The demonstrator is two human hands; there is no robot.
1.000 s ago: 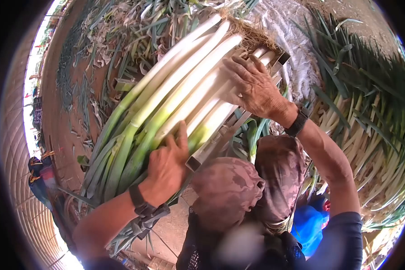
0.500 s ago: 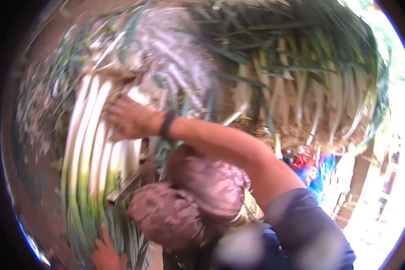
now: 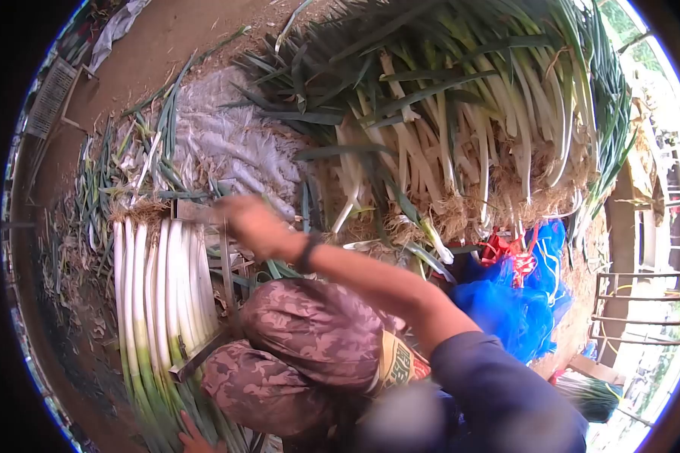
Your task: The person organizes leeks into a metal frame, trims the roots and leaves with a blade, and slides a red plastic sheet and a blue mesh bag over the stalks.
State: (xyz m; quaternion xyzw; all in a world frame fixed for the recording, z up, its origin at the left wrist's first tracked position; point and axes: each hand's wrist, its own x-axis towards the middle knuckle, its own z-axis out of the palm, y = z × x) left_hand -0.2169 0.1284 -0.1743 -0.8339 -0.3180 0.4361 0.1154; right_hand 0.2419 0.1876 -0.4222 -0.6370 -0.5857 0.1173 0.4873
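A row of leeks [image 3: 175, 279] lies side by side at the left, with white stems, green leaves toward the bottom and roots at the top. My right hand [image 3: 253, 225], with a dark wristband, is at the upper right of the row, beside the end of a metal frame [image 3: 227, 264]. Its fingers are blurred, so a grip on the frame cannot be made out. Near the bottom edge my left hand [image 3: 196, 439] shows only in part, its fingers spread against the green leaves of the row.
A large heap of leeks [image 3: 461, 113] fills the upper right. Blue netting [image 3: 502, 313] with red ties lies below it. My camouflage-covered knees [image 3: 310, 325] are at the centre. Leaf scraps [image 3: 91, 257] lie at the left, and a pale sheet [image 3: 234, 143] is spread above.
The view has shifted and is sharper. My right hand has moved off the white stems to the metal frame near the roots. My left hand sits lower and shows less.
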